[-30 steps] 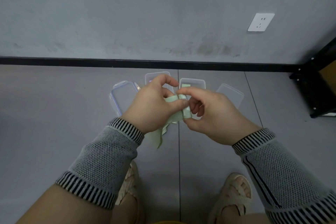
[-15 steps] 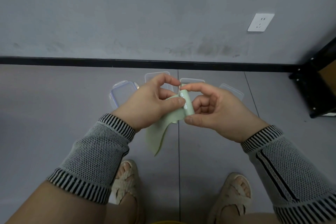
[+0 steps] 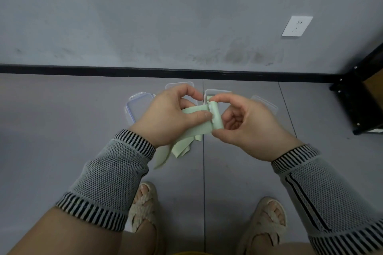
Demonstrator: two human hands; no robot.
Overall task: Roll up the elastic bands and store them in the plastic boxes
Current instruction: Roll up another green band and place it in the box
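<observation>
Both hands hold a pale green elastic band [image 3: 200,125] above the floor. My right hand [image 3: 246,124] pinches the rolled end between thumb and forefinger. My left hand [image 3: 167,118] presses its thumb on the flat part beside the roll, and the loose tail hangs crumpled below it. Behind the hands, clear plastic boxes lie on the floor: one with a purple-edged lid [image 3: 136,106] at left, one [image 3: 179,85] mostly hidden by my left hand, an open one [image 3: 217,92] with something green inside, and a lid or box [image 3: 266,103] at right.
A grey wall with a black skirting [image 3: 103,69] runs across behind the boxes, with a white socket [image 3: 297,26] on it. A black metal rack [image 3: 360,97] stands at the right. My sandalled feet [image 3: 265,219] are on the grey floor below.
The hanging tail has bunched up and shortened under my left hand. My right hand has turned the rolled end a little further, and both hands have stayed in about the same place.
</observation>
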